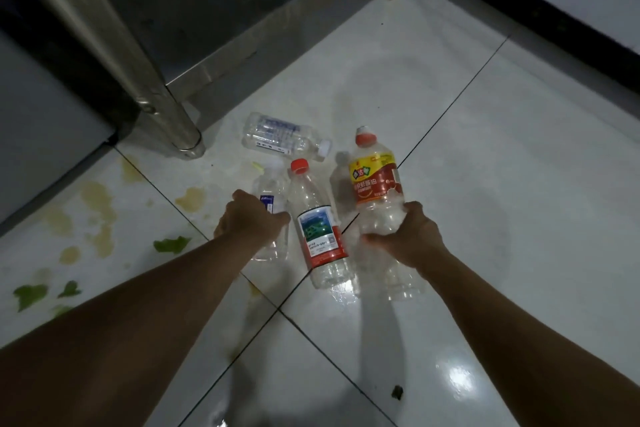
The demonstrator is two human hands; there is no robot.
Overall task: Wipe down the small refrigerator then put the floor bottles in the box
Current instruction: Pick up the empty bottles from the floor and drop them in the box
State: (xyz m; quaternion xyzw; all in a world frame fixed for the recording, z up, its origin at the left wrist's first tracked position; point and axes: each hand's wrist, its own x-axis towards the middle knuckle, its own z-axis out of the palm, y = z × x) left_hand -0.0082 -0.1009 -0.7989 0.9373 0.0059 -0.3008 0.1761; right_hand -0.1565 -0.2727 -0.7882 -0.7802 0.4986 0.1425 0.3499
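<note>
On the floor (485,184), the left hand (251,217) is gripping a small clear bottle (268,199), the right hand (407,236) is gripping the yellow-labelled bottle (375,180); a red-capped bottle (318,225) is lying between them.

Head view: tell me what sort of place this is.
Probably a kitchen, perhaps a commercial one: glossy white floor tiles, a steel table leg with a low shelf, yellowish spills and green leaf scraps beside empty bottles.

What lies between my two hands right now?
In the head view, a red-capped clear bottle lies on the floor between the left hand and right hand.
</note>
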